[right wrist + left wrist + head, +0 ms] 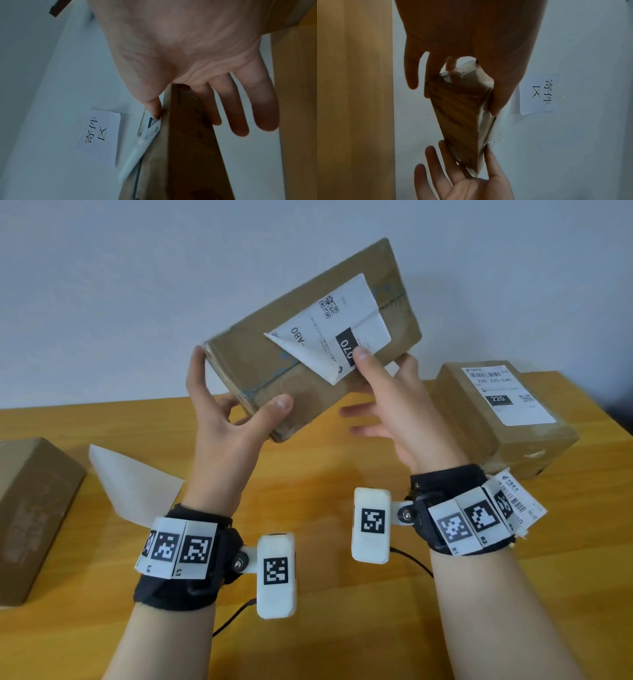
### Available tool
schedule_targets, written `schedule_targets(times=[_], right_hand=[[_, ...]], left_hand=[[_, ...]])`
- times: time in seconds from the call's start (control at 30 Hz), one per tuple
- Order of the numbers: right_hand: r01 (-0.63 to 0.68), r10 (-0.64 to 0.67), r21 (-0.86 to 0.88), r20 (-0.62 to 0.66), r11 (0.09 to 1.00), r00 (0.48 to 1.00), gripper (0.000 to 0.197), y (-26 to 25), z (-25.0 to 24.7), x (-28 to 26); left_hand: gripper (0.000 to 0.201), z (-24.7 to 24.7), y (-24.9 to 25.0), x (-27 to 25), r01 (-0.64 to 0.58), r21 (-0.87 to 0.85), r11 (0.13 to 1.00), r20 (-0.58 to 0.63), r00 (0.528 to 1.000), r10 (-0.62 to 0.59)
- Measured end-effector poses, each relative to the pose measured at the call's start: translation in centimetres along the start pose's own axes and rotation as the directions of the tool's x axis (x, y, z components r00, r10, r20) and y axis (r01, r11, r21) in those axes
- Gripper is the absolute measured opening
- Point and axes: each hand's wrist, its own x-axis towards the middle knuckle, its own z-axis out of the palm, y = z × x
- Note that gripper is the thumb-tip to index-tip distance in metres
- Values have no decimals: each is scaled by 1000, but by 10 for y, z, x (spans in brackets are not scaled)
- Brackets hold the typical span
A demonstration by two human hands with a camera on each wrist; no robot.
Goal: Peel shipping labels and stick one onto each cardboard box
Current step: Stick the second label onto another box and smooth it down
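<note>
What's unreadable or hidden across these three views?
- Held box: back face hidden in the head view, turned away.
- Label: fine print too small; wrist views show it edge-on.
- Left box: cut off by the frame edge in the head view; no label visible.
- Right hand: fingertips behind the held box.

Landmark: wooden table point(325, 628). Held cardboard box point(239, 361) is raised above table's middle, tilted, left hand point(219, 433) at its left end, right hand point(400, 412) at its right end, thumb on shipping label point(339, 326) stuck on its face. Labelled box point(534, 440) on table's far right. Unlabelled box point(30, 515) on table's left edge. Backing sheet point(133, 484) between left box and left wrist.
</note>
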Motion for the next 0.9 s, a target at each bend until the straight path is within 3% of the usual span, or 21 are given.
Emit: schedule_targets(times=[0.13,0.3,0.5,0.67,0.9], right_hand=[[55,-55,66,1,996,998,49,1,-4,2],[151,-143,-187,53,971,988,44,10,0,7],[246,-225,-260,109,934,968,42,5,2,0],[302,-277,-253,128,919,952,39,2,3,-2],[347,-325,-231,131,909,937,36,3,4,-3]], left_hand=[[96,-2,-2,1,22,135,991,69,997,-32],[64,5,-1,-2,87,117,989,109,989,-100],[82,3,-1,1,77,68,995,7,997,-78],[116,1,-4,1,83,108,991,43,995,-88],[106,3,-7,3,38,206,978,21,999,-43]])
